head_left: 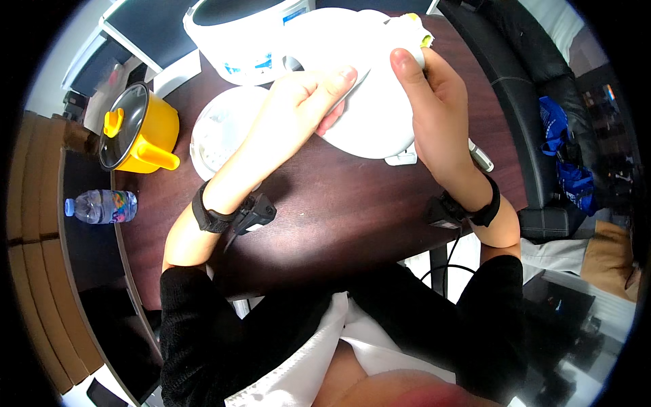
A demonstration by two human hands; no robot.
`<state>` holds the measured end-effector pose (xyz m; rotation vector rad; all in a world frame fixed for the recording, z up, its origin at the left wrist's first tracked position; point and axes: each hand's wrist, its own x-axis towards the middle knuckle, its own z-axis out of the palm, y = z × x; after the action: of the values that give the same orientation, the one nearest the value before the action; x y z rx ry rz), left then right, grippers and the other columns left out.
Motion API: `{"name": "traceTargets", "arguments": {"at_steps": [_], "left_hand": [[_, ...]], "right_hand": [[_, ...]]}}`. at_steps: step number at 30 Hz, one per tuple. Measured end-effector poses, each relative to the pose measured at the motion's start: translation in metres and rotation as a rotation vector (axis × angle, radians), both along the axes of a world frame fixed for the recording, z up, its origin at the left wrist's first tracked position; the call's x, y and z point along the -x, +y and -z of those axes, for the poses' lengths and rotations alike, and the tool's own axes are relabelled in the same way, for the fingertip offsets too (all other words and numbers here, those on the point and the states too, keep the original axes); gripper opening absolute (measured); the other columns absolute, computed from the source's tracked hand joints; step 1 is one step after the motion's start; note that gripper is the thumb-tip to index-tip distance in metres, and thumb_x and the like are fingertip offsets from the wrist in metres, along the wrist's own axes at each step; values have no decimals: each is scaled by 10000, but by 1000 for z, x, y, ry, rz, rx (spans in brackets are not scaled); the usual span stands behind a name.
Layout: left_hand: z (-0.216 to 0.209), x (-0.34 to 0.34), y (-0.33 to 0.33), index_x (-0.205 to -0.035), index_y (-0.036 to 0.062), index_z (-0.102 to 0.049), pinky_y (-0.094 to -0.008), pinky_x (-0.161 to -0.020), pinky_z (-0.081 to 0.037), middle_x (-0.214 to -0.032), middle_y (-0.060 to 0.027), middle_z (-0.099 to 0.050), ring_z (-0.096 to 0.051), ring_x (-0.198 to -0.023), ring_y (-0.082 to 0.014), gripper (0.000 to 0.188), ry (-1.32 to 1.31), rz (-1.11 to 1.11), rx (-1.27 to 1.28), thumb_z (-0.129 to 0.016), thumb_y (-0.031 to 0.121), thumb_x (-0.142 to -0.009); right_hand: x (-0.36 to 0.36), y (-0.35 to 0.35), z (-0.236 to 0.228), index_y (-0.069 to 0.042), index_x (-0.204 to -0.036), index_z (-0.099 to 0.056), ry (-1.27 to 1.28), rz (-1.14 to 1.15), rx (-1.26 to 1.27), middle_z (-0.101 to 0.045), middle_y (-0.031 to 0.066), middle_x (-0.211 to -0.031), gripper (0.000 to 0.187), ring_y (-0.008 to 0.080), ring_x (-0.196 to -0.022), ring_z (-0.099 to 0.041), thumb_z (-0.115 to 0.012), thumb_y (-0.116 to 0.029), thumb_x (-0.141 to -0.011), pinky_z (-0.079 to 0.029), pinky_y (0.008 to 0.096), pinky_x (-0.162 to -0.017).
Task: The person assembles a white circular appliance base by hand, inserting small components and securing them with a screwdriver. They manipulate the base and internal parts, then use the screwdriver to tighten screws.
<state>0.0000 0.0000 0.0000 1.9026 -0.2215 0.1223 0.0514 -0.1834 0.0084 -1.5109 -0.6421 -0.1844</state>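
Head view: bare hands work above a dark wood table (332,203), the left hand (304,102) and right hand (441,112) both closed on a white rounded piece (380,112) toward the surface's far edge. Glare hides the exact contact, and whether the piece rests on the wood cannot be told. Steadying or turning it appears to be the step in hand; the next move would call for an even grip from both sides. Just beside the left wrist lies a whitish round tray (210,136); beyond it, a white tub (230,57) stands near the far-left corner. A yellow pot (163,122) sits by the left edge.
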Motion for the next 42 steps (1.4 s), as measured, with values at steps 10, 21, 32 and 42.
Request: {"name": "traceTargets", "arguments": {"at_steps": [10, 21, 32, 42], "left_hand": [[-9, -2, 0, -757, 53, -567, -246, -621, -360, -620, 0, -495, -470, -631, -96, 534, -94, 8, -61, -371, 469, -1029], [15, -8, 41, -1135, -7, -615, -264, -778, -494, -885, -77, -675, -632, -836, -125, 415, -367, -74, -114, -399, 335, -1044], [10, 8, 19, -1134, 21, -540, -233, -785, -413, -865, -17, -593, -535, -822, -95, 280, -22, 149, -18, -444, 266, -1038], [19, 11, 6, -1004, 57, -519, -237, -799, -372, -810, 17, -511, -458, -792, -84, 227, -87, 65, -56, -442, 268, -1037]], "right_hand": [[5, 2, -20, -46, -843, -577, -128, 2, 129, -536, -50, -693, 324, -3, -633, -470, -577, -338, -982, -371, 180, -556], [-16, -15, -53, 101, -1137, -584, -852, 165, 507, -649, 237, -1097, 317, 363, -1025, -627, -438, 28, -866, -481, 390, -903], [-10, -13, -16, 23, -1228, -551, 139, -170, 142, -623, 117, -1136, 368, 169, -1049, -583, -472, -248, -993, -456, 303, -894], [-16, -1, -11, 58, -1176, -569, 409, -135, 120, -650, 130, -1092, 387, 193, -1008, -621, -418, -260, -1015, -486, 312, -879]]}}
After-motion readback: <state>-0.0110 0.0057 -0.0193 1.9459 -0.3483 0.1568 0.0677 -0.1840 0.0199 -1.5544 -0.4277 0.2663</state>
